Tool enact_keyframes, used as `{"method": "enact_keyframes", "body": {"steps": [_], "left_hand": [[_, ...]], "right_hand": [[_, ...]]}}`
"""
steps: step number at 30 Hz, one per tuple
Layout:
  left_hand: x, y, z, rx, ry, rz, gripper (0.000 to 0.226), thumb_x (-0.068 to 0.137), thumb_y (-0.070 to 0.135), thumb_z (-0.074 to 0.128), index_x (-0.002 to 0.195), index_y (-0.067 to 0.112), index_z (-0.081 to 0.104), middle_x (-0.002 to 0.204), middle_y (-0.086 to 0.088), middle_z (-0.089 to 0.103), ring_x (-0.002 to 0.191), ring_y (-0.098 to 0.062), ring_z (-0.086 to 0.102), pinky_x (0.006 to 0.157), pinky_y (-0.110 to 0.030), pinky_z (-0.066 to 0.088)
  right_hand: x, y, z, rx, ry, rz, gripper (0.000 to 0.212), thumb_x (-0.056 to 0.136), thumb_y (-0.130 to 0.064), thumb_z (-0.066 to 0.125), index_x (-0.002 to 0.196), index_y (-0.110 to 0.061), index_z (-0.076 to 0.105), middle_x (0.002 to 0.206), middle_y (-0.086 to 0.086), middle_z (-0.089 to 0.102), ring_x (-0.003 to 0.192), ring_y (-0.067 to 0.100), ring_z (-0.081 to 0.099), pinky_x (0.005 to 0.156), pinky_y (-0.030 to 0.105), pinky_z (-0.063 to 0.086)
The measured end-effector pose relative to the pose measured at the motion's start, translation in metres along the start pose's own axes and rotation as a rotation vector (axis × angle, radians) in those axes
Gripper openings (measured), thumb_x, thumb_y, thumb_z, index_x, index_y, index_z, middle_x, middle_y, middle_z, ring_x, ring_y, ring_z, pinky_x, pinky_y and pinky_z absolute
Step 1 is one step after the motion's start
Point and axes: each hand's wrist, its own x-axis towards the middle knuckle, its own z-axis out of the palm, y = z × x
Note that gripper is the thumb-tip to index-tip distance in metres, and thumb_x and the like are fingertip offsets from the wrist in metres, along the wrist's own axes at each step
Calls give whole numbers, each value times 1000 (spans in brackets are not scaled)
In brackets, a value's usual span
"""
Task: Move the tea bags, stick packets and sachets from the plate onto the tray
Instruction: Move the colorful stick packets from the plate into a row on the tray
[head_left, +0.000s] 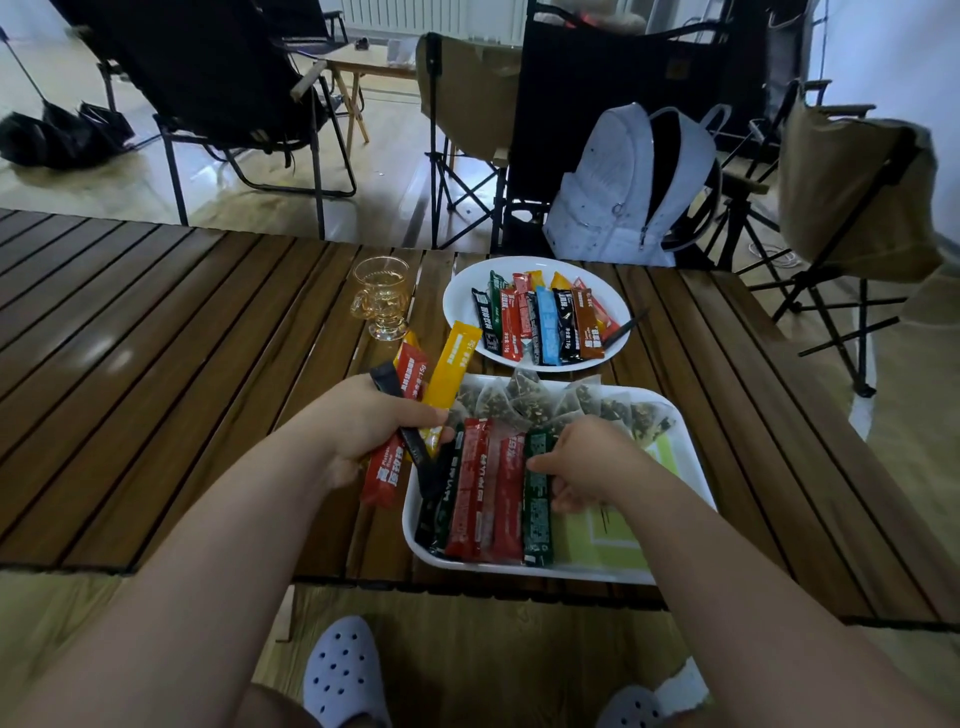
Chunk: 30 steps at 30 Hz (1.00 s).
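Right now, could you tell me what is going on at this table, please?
A person is sorting drink packets from a white plate onto a white tray. The left hand grips a bunch of stick packets beside the tray's left edge. The right hand rests on a dark green packet lying in the tray next to red ones. Tea bags line the tray's far side. Many packets remain on the plate.
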Motion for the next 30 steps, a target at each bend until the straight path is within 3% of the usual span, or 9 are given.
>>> {"method": "enact_keyframes", "body": {"steps": [3,7,10,12,15,19,22,25,30], "left_hand": [[1,-2,0,0,-16,3,18,84,8,76,101,2,71,97,-18,78,81,-30,75,62,-33,58],[2,-3,2,11,-25,20,18,81,7,79,94,9,66,90,-14,76,74,-22,74,57,-30,56],[1,-1,5,79,-45,18,16,82,10,79,91,9,66,78,-6,77,66,-18,74,58,-29,53],[1,-1,9,128,-90,19,17,81,13,80,94,12,69,79,-4,78,72,-20,76,63,-32,55],[1,-2,18,196,-147,20,19,81,16,81,97,18,72,86,-1,80,79,-20,77,71,-35,57],[2,-3,20,110,-129,5,27,82,19,81,105,11,72,95,-8,79,87,-26,77,75,-38,59],[3,-5,12,23,-61,17,22,85,19,78,101,7,69,89,-12,78,77,-24,76,61,-32,59],[5,-6,6,-121,-58,-11,24,87,27,76,94,9,63,73,-9,63,59,-17,61,53,-27,55],[10,-7,7,-295,-56,-93,36,82,35,79,99,6,65,69,-5,60,59,-16,57,56,-30,55]], "right_hand": [[-2,0,1,0,0,0,26,93,-23,72,78,-3,65,69,11,71,52,18,68,56,28,61],[-17,-10,-11,-214,107,-54,46,98,-44,62,84,-1,71,73,12,72,60,22,67,63,34,57],[-30,-20,-17,263,74,-197,41,98,-44,60,88,-6,72,69,5,68,49,12,54,45,22,43],[-37,-25,-14,489,-7,-256,36,96,-43,64,94,-8,74,74,5,71,49,10,52,41,19,37],[-39,-28,-5,513,-9,-314,27,96,-34,66,93,-8,75,82,15,74,52,9,52,43,20,37],[-37,-32,-9,696,24,-267,23,103,-20,55,84,-11,64,65,4,65,44,7,53,39,19,35],[-32,-21,-21,462,92,-195,30,103,-20,56,75,-10,59,58,8,57,37,9,48,37,20,35],[-29,-9,-17,190,-23,-67,26,99,-20,63,78,-6,61,58,9,59,42,13,53,43,22,44],[-26,-13,-5,236,-76,40,23,95,-19,72,92,2,64,74,14,65,55,20,65,59,32,63]]}}
